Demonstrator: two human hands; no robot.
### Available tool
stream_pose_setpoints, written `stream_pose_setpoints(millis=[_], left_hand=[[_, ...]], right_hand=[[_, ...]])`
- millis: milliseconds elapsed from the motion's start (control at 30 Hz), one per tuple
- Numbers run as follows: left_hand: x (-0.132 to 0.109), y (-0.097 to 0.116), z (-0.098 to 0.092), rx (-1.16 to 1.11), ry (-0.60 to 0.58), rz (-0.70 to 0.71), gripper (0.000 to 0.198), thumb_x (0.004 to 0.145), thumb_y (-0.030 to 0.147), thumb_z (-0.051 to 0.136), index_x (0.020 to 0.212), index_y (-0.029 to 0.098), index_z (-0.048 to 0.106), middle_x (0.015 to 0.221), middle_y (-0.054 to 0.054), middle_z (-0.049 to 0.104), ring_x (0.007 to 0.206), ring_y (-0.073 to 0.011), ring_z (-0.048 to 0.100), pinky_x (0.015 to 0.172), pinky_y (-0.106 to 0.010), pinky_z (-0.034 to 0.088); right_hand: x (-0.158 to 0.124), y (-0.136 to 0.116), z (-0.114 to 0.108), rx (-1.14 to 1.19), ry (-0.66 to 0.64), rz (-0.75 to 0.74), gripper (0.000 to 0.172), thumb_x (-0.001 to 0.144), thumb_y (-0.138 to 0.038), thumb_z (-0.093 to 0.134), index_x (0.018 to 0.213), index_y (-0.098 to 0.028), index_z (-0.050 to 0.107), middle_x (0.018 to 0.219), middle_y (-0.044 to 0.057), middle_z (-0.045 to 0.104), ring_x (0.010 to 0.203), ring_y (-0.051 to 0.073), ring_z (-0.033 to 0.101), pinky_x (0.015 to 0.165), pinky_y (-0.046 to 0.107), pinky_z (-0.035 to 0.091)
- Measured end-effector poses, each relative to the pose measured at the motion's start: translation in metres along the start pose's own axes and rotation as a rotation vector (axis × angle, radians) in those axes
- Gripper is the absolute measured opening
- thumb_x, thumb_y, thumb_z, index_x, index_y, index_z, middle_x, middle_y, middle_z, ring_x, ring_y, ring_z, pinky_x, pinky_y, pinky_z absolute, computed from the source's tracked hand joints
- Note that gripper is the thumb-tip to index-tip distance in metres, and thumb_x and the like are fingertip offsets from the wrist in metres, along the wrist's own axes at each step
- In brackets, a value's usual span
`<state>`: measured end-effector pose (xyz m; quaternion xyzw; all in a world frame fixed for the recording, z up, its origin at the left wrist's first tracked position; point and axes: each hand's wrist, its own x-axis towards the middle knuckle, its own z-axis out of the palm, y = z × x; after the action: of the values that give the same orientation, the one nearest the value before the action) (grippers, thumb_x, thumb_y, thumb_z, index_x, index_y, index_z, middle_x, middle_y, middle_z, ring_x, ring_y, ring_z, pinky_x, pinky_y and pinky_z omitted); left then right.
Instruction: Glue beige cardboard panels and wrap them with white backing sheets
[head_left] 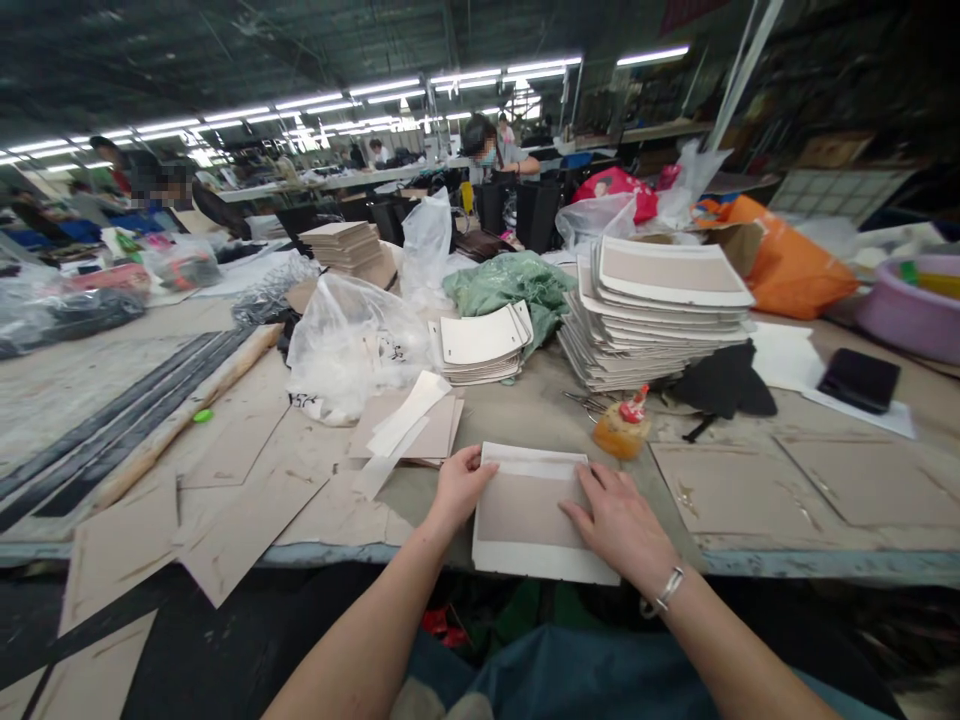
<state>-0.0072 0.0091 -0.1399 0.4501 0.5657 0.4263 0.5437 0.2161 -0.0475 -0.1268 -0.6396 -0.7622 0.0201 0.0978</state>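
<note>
"Head view, left end: what's there?"
"Loose boards jutting past the near edge of the table. One knock could drop them. Next, white strips on a small pile of boards."
"Hands?"
"Left hand nearly closed, pinching the white-edged panel by its far left corner, thumb on top. Panel's right in front of the person, near edge poking past the table."
"Risk?"
"Uneven pressure could skew or crease it; if both hands let go, the overhang could catch a sleeve."
"Right hand?"
"Half open, fingers spread on the panel's right edge, thumb on its face. Can't tell if anything grips underneath."
"Beyond that?"
"Yellow lump with a red top, near the fingers. Tall stack behind, layers uneven; a bump could slide it. Two marked boards far right."
</note>
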Motion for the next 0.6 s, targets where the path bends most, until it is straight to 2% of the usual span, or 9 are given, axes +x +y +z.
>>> stream_pose_setpoints(millis=[100,200,233,300,367,433,533,600], left_hand=[[-0.006,0.009,-0.002,-0.283,-0.049,-0.009,0.031,0.061,0.03,0.073,0.086,0.013,0.066,0.078,-0.004,0.068,0.064,-0.0135,0.058,0.059,-0.022,0.043],[-0.01,0.021,-0.009,-0.479,-0.027,0.066,0.03,0.062,0.03,0.074,0.086,0.014,0.065,0.078,-0.002,0.067,0.064,-0.0115,0.057,0.063,-0.022,0.044],[-0.011,0.024,-0.012,-0.524,-0.009,0.1,0.031,0.062,0.03,0.075,0.087,0.014,0.065,0.079,-0.002,0.067,0.066,-0.0115,0.057,0.064,-0.022,0.044],[-0.011,0.03,-0.016,-0.583,0.042,0.156,0.031,0.063,0.029,0.075,0.087,0.015,0.064,0.08,-0.002,0.067,0.068,-0.0114,0.058,0.067,-0.022,0.044],[-0.011,0.033,-0.018,-0.613,0.078,0.194,0.028,0.064,0.029,0.075,0.086,0.015,0.064,0.08,-0.001,0.067,0.07,-0.011,0.058,0.069,-0.021,0.044],[-0.012,0.037,-0.019,-0.62,0.09,0.221,0.026,0.066,0.029,0.073,0.085,0.015,0.063,0.081,-0.001,0.067,0.072,-0.0112,0.058,0.07,-0.021,0.044],[-0.017,0.043,-0.02,-0.61,0.047,0.234,0.031,0.068,0.034,0.072,0.092,0.016,0.063,0.091,-0.004,0.067,0.08,-0.0149,0.06,0.074,-0.024,0.046],[-0.021,0.047,-0.023,-0.614,-0.048,0.232,0.043,0.07,0.039,0.07,0.106,0.019,0.059,0.105,-0.006,0.065,0.087,-0.0178,0.061,0.076,-0.027,0.047]], right_hand=[[0.002,0.006,-0.002,0.249,0.068,0.075,0.069,0.085,-0.042,0.051,0.142,-0.011,0.027,0.132,0.016,0.045,0.117,0.029,0.045,0.097,0.042,0.039],[0.003,0.008,-0.006,0.631,0.097,0.211,0.083,0.083,-0.049,0.052,0.146,-0.014,0.01,0.131,0.015,0.047,0.109,0.025,0.054,0.091,0.04,0.046],[0.004,0.007,-0.007,0.748,0.087,0.234,0.082,0.083,-0.05,0.052,0.145,-0.015,0.011,0.127,0.014,0.052,0.104,0.024,0.057,0.088,0.039,0.048],[0.005,0.004,-0.007,0.898,0.07,0.213,0.072,0.083,-0.05,0.051,0.141,-0.016,0.025,0.12,0.012,0.057,0.102,0.024,0.059,0.088,0.038,0.047],[0.006,-0.001,-0.005,0.934,0.086,0.168,0.055,0.084,-0.049,0.05,0.128,-0.017,0.044,0.118,0.01,0.059,0.106,0.025,0.056,0.092,0.039,0.045],[0.006,-0.006,-0.004,0.933,0.135,0.166,0.042,0.084,-0.049,0.05,0.114,-0.019,0.054,0.115,0.01,0.061,0.105,0.026,0.056,0.092,0.04,0.044],[0.005,-0.015,-0.009,0.941,0.235,0.21,0.038,0.083,-0.048,0.051,0.106,-0.018,0.057,0.107,0.01,0.064,0.098,0.026,0.058,0.085,0.038,0.047],[0.005,-0.017,-0.022,0.975,0.291,0.214,0.038,0.083,-0.048,0.051,0.106,-0.017,0.056,0.106,0.011,0.064,0.096,0.025,0.059,0.082,0.037,0.049]])
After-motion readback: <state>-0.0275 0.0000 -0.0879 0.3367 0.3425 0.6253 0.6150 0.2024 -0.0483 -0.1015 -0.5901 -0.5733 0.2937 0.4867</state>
